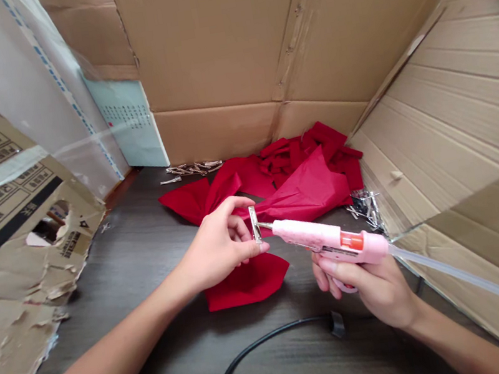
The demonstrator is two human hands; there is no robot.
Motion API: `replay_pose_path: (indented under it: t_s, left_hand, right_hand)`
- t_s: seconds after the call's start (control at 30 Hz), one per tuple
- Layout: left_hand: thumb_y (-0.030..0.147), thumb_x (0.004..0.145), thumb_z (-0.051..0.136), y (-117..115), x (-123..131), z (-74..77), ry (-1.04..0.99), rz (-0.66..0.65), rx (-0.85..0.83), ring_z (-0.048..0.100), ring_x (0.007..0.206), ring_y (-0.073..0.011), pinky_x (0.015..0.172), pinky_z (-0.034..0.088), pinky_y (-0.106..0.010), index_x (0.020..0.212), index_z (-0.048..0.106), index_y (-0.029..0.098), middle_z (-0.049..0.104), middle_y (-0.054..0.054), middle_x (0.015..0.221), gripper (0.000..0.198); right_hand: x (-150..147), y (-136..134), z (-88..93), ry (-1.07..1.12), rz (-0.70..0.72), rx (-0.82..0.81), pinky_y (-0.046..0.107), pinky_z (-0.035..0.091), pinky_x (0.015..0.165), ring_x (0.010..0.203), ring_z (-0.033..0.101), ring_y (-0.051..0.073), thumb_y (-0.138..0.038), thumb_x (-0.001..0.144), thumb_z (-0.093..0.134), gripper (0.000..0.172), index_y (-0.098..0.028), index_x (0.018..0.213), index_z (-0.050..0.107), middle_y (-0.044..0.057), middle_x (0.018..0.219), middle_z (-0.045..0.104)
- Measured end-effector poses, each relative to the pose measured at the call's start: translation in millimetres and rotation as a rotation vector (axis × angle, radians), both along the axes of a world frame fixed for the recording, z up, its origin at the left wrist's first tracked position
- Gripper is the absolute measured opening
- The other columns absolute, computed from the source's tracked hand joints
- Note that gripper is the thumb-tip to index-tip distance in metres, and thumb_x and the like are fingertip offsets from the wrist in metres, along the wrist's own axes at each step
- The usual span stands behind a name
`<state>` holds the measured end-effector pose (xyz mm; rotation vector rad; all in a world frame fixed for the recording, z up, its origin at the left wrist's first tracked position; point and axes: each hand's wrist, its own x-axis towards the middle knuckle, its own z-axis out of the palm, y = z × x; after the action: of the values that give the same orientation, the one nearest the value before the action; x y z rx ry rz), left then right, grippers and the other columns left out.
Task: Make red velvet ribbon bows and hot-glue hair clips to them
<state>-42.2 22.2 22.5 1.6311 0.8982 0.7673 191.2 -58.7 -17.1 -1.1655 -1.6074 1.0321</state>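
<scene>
My left hand (220,242) pinches a small silver metal hair clip (256,227) upright between thumb and fingertips. In my right hand (376,287) is a pink hot glue gun (319,238), its metal nozzle touching or almost touching the clip's flat face. A long clear glue stick (473,283) sticks out of the gun's back end. Below my left hand lies a piece of folded red fabric (248,283), partly covered by the fingers. Behind the clip, more red fabric shaped like bows (298,195) spreads over the dark table (130,244).
Several metal clips (197,169) lie at the back left, and more (367,209) pile up at the right. Red strips (304,146) are heaped at the back. Cardboard walls (207,42) enclose the table. A black cable (252,354) crosses the front.
</scene>
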Motion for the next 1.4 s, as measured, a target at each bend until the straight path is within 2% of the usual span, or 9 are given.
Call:
replay_pose_path:
  t_s: [1.4]
  left_hand:
    - [0.022, 0.070, 0.079, -0.6, -1.7, 5.1, -0.010, 0.024, -0.030, 0.059, 0.052, -0.0128, 0.044, 0.049, -0.021, 0.120, 0.048, 0.020, 0.057, 0.007, 0.064, 0.059]
  right_hand:
    - [-1.9, -2.9, 3.9, -0.028, 0.008, -0.006, 0.024, 0.038, 0.044, 0.046, 0.052, 0.012, -0.049, 0.092, 0.057, 0.042, -0.015, 0.066, 0.059, 0.003, 0.058, 0.059]
